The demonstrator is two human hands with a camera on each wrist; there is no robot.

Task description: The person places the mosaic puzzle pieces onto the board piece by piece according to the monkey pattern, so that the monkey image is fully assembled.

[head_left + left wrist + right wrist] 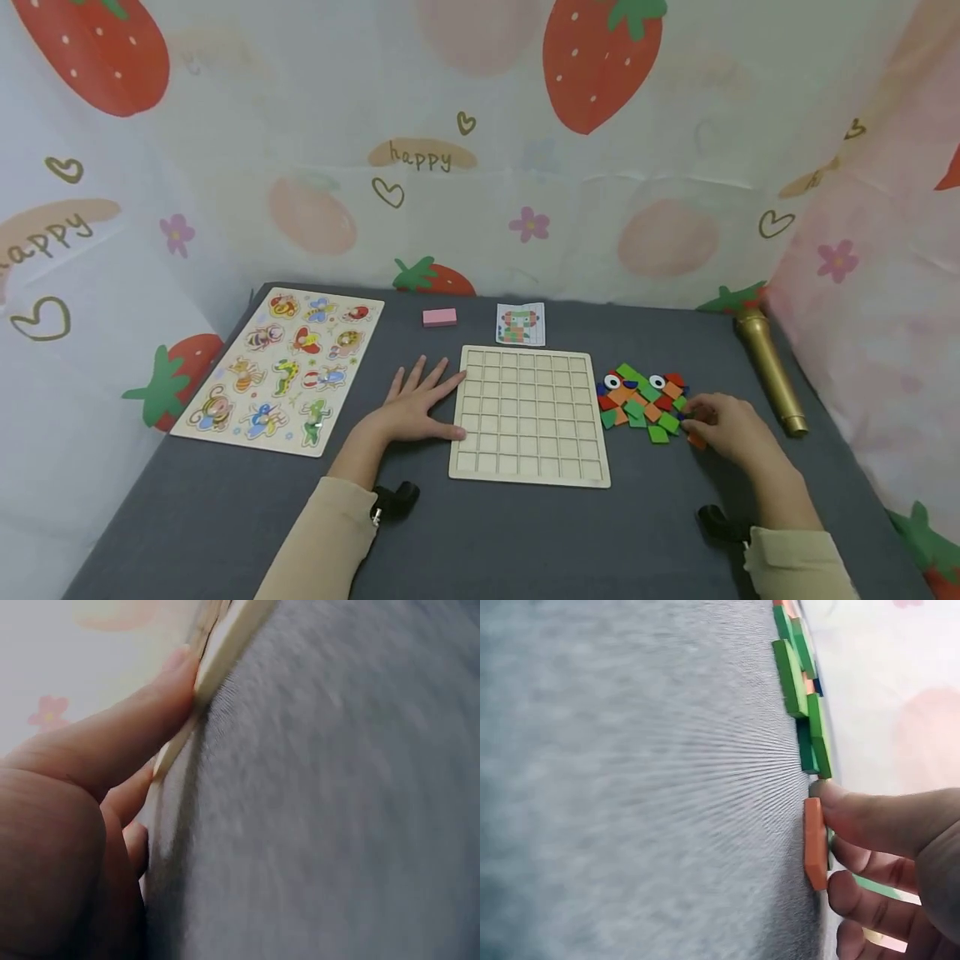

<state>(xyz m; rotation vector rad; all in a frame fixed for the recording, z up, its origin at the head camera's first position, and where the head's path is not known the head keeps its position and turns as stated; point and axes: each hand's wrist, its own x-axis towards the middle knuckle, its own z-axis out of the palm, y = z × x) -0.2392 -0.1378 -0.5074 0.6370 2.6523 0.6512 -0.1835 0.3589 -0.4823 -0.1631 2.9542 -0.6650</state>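
Note:
My left hand (415,410) lies with fingers spread on the dark cloth, its thumb and index fingertip at the left edge of a pale wooden grid board (528,417). In the left wrist view the thumb (142,724) presses against the board's rim (225,656). To the board's right is a loose pile of colored tiles (637,400), green, orange, red and blue, two with white eyes. My right hand (723,425) has its fingers bent at the pile's right edge. An orange tile (815,844) is beside its fingertips; I cannot tell whether they pinch a tile.
A wooden puzzle board with insect pictures (281,371) lies at the left. Behind the grid board are a pink block (439,317) and a small pattern card (521,324). A gold cylinder (771,375) lies at the far right. Strawberry-print fabric (525,167) encloses the table.

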